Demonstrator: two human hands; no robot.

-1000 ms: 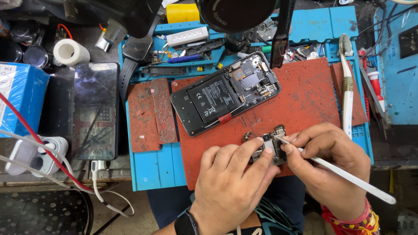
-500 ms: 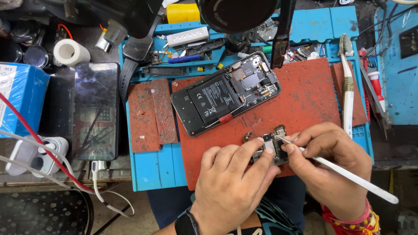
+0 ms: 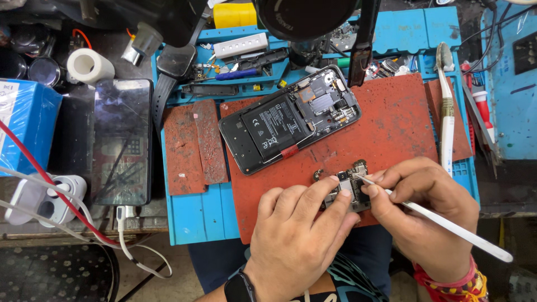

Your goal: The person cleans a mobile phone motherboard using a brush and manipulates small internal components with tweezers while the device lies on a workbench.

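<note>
The left hand (image 3: pixel 296 229) pinches a small circuit board (image 3: pixel 351 187) between thumb and fingertips, holding it down on the red mat (image 3: pixel 391 128). The right hand (image 3: pixel 419 215) is closed around a white tool (image 3: pixel 447 226), held like a pen, its fine tip touching the board's top. The board sits at the mat's near edge, between the two hands. Farther back on the mat lies an opened phone (image 3: pixel 288 120), its battery showing. Left of the mat rests a dark screen panel (image 3: pixel 122 140); a white brush (image 3: pixel 446 112) lies to the right.
</note>
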